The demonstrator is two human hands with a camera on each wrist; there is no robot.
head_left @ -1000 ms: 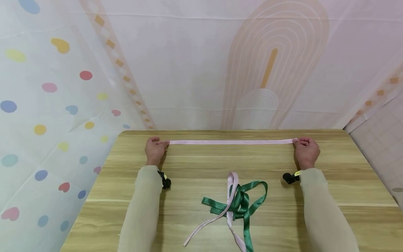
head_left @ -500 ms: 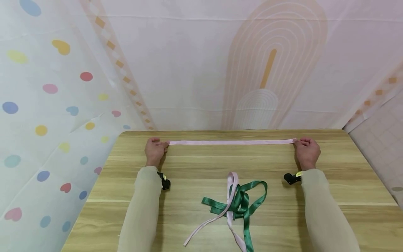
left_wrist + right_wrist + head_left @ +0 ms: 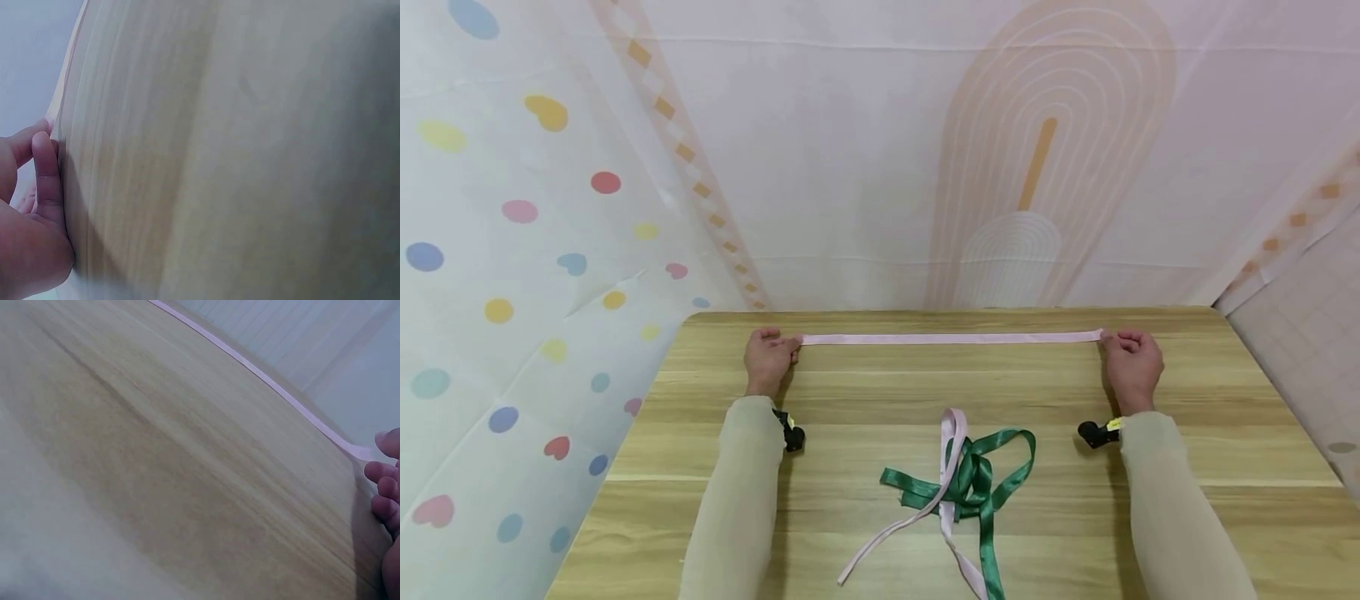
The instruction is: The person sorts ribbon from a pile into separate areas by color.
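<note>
A long pale pink ribbon (image 3: 951, 338) lies stretched straight along the far side of the wooden table (image 3: 850, 392). My left hand (image 3: 769, 360) pinches its left end with curled fingers (image 3: 45, 181). The right hand (image 3: 1132, 364) pinches the right end, and the ribbon (image 3: 275, 390) runs away from its fingers (image 3: 384, 487) in the right wrist view. Both hands rest on the tabletop.
A tangle of green ribbon (image 3: 981, 483) and a second pink ribbon (image 3: 951, 475) lies near the front middle of the table. Patterned fabric walls close in behind and at both sides. Small black wrist cameras (image 3: 793, 435) sit at each sleeve.
The right forearm has shifted slightly toward me; the ribbon stays stretched and both hands keep hold of its ends.
</note>
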